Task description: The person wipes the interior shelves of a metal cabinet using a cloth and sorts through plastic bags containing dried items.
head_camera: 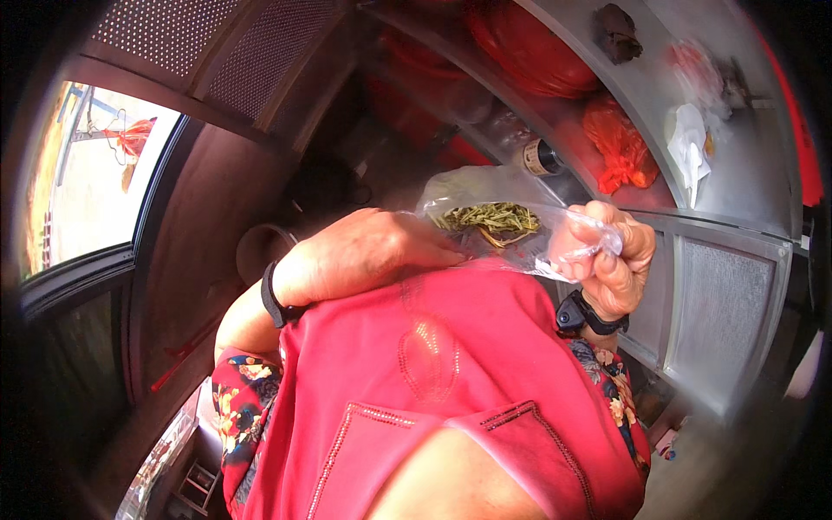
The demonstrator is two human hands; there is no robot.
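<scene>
A clear plastic bag (481, 185) with dried green plant pieces (497, 220) inside is held in front of my chest. On the right, my right hand (608, 253) grips the bag's gathered edge between its curled fingers. My left hand (396, 244) reaches across from the left to the bag's near side; its fingertips are hidden by the bag and the red garment, so its hold on the bag cannot be made out. Each wrist wears a black band.
A metal cabinet (721, 312) stands at the right. Beyond the bag, red plastic bags (617, 146) and a dark-capped bottle (539, 158) lie on shelves. White crumpled plastic (688, 146) is at upper right. A round container (263, 250) is behind my left wrist, near a window (97, 169).
</scene>
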